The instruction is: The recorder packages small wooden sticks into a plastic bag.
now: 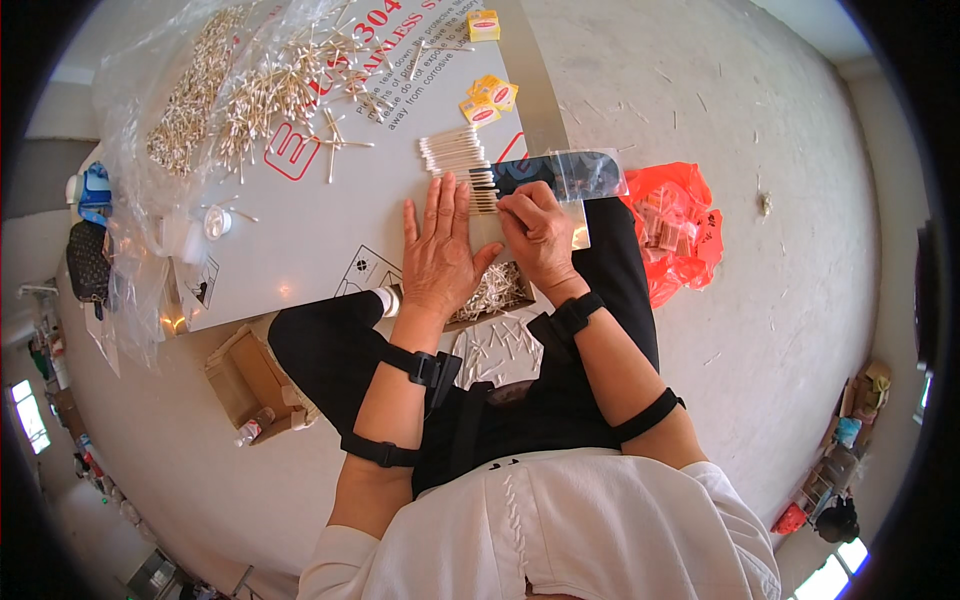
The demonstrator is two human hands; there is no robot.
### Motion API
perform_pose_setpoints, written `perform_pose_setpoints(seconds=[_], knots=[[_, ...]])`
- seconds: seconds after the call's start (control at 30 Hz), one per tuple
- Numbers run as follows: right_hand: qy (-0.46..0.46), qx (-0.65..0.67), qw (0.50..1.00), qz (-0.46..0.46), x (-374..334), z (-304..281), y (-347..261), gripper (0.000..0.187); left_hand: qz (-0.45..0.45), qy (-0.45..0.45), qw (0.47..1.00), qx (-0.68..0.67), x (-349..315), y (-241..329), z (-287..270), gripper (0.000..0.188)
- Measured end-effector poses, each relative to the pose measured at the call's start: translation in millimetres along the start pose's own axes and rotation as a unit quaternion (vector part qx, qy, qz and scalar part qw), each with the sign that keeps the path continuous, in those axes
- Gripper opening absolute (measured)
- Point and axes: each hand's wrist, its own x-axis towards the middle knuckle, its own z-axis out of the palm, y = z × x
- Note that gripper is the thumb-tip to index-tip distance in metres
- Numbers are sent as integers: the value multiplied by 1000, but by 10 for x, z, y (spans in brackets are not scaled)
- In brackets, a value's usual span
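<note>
A row of cotton swabs (455, 150) lies side by side on the metal-sheet table top. My left hand (438, 245) rests flat at the row's near side, fingers stretched out and touching the swabs. Beside it, my right hand (540, 235) is closed with its fingers curled in at the right ends of the nearest swabs. What it pinches, if anything, is hidden. Just beyond the right hand lies a dark flat piece (525, 172) with clear plastic film (592, 174) over its right end.
Loose swabs (270, 105) heap at the far left by a clear plastic bag (130, 225). Small yellow boxes (483, 26) and yellow packets (490, 98) lie farther back. Below the table edge sits a box of swabs (495, 295). A red bag (680, 225) is at right, a cardboard box (245, 375) lower left.
</note>
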Motion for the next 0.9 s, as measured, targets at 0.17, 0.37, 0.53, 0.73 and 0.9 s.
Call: perform_pose_setpoints(seconds=[0.17, 0.37, 0.53, 0.73, 0.9], knots=[[-6, -5, 1000, -13, 6, -10, -12, 11, 2, 3, 1000, 5, -3, -10, 9, 89], [-3, -9, 1000, -15, 4, -7, -4, 11, 5, 4, 1000, 11, 7, 0, 5, 90], [-6, -11, 1000, -16, 3, -8, -3, 12, 2, 4, 1000, 11, 3, -6, 13, 88], [-10, -7, 1000, 14, 9, -4, -35, 15, 4, 11, 1000, 12, 3, -9, 19, 88], [-6, -21, 1000, -1, 23, 6, -38, 15, 1, 2, 1000, 14, 6, -2, 7, 91]])
